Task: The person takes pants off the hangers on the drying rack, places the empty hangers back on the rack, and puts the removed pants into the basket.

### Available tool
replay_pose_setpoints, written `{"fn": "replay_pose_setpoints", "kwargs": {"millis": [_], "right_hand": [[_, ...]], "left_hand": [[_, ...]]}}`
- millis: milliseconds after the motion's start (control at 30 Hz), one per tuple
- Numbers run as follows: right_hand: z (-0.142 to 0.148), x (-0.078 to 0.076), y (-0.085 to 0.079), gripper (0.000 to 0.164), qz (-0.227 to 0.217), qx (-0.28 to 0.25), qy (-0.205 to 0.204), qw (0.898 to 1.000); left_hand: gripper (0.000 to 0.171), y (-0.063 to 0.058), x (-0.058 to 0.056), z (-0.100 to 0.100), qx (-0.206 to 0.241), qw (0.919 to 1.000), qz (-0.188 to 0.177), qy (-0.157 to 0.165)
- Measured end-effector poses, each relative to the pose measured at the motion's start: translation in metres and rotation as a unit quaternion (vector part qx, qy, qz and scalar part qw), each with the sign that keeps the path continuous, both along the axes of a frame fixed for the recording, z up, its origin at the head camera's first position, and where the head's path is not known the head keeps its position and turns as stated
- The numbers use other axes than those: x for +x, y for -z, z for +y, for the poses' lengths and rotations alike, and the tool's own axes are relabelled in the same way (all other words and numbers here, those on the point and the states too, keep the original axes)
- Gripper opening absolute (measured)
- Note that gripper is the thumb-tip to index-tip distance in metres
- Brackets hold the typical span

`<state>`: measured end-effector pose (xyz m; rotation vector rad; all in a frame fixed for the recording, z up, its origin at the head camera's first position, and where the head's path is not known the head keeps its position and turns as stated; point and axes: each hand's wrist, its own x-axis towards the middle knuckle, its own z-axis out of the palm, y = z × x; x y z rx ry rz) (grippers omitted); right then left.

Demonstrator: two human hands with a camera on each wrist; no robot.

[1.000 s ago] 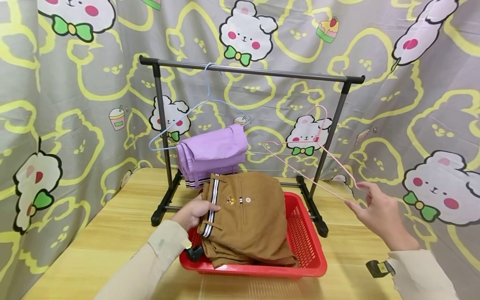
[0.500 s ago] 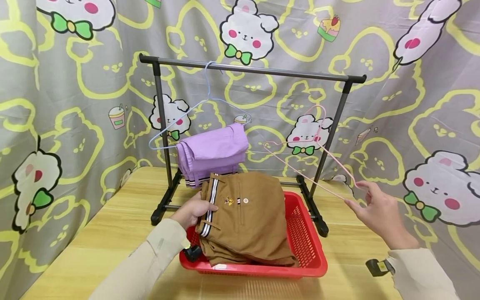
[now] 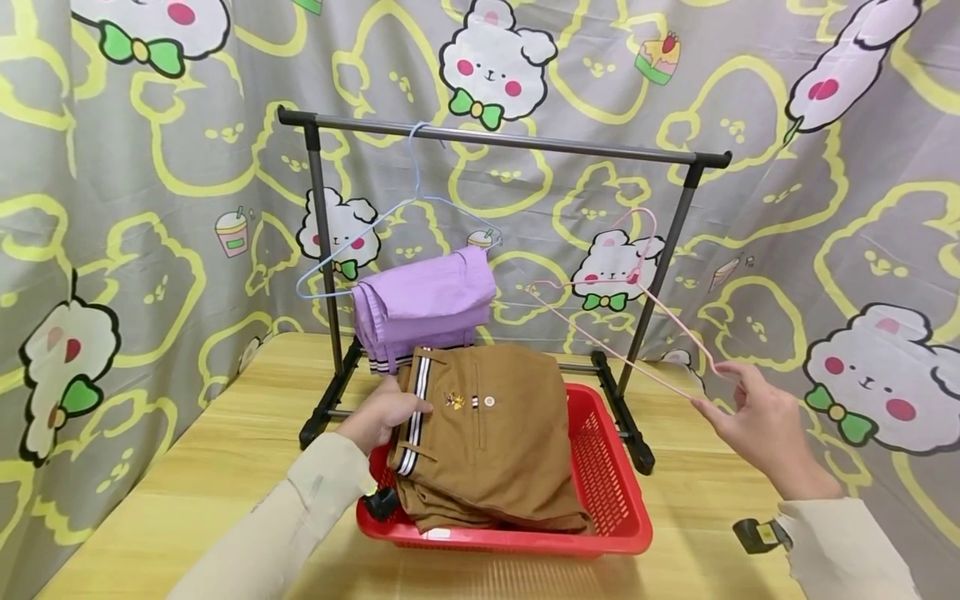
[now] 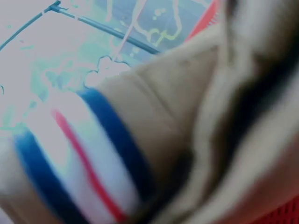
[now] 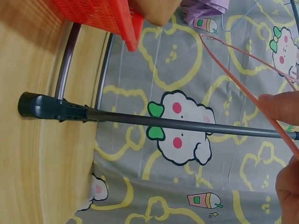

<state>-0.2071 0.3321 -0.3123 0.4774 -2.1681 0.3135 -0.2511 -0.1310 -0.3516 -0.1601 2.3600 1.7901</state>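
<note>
My left hand (image 3: pixel 378 414) grips brown trousers (image 3: pixel 506 458) at the waistband, thumb on top and the other fingers hidden behind the cloth. The trousers are folded, with a striped band, a small embroidered badge and a button, and they lie over the red basket (image 3: pixel 636 525). In the left wrist view, the blurred striped waistband (image 4: pixel 84 149) fills much of the picture. My right hand (image 3: pixel 768 433) pinches one lower corner of a pink wire hanger (image 3: pixel 675 325) between thumb and fingers. Nothing hangs on that hanger, whose hook points up; its wire also crosses the right wrist view.
Behind the basket stands a dark metal clothes rack (image 3: pixel 562 143) on the wooden table (image 3: pixel 187 492). From its bar, left of centre, a blue hanger (image 3: pixel 415 167) carries folded purple trousers (image 3: pixel 427 292). A patterned curtain (image 3: pixel 750 100) encloses the back and sides.
My left hand and the waistband of the brown trousers have shifted slightly to the left. The right hand and the pink hanger have stayed almost still.
</note>
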Motion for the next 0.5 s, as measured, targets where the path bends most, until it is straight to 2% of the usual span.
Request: {"fn": "replay_pose_setpoints", "kwargs": {"millis": [133,167,400,500], "right_hand": [[0.001,-0.001,0.0,0.085,0.0,-0.001,0.005,1.0],[0.001,-0.001,0.0,0.093,0.001,-0.002,0.005,1.0],[0.001,-0.001,-0.002,0.093,0.0,-0.004,0.006,1.0],[0.001,-0.001,-0.003,0.093,0.0,-0.005,0.006,1.0]], "left_hand": [[0.094,-0.012,0.005,-0.001,-0.004,1.0,-0.005,0.005],[0.094,-0.014,0.007,0.0,-0.006,1.0,-0.001,0.008],[0.09,-0.032,0.017,0.008,-0.036,0.9983,0.032,0.033],[0.078,-0.038,0.021,0.012,-0.066,0.9934,0.063,0.07]]}}
